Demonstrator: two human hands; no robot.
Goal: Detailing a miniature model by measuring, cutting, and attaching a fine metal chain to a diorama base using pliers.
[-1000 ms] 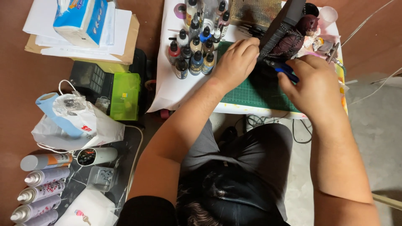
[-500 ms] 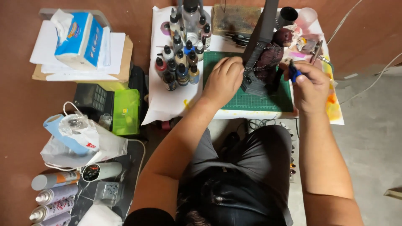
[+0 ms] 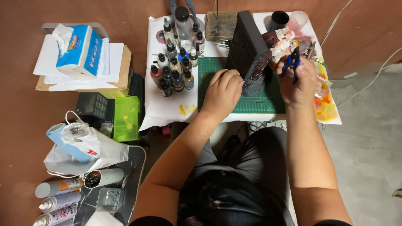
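Note:
My left hand [image 3: 223,93] rests fingers-curled on the base of a tall dark model tower [image 3: 249,52] that stands on a green cutting mat [image 3: 209,75]. My right hand [image 3: 299,79] grips blue-handled pliers [image 3: 289,63] just right of the tower, their tips pointing at a small white and dark red figure [image 3: 279,42] behind it. Whether the tips touch the figure is hidden.
Several small paint bottles [image 3: 173,71] cluster left of the mat on white paper. A black cup [image 3: 279,19] and a wire brush block [image 3: 220,25] stand at the back. On the floor: a tissue box [image 3: 79,52], a green box [image 3: 127,118], a plastic bag [image 3: 83,146], spray cans [image 3: 58,196].
The view has shifted, so the table sits lower and more centred. My left hand slid down from the tower's side to its base. My right hand with the pliers stays by the figure.

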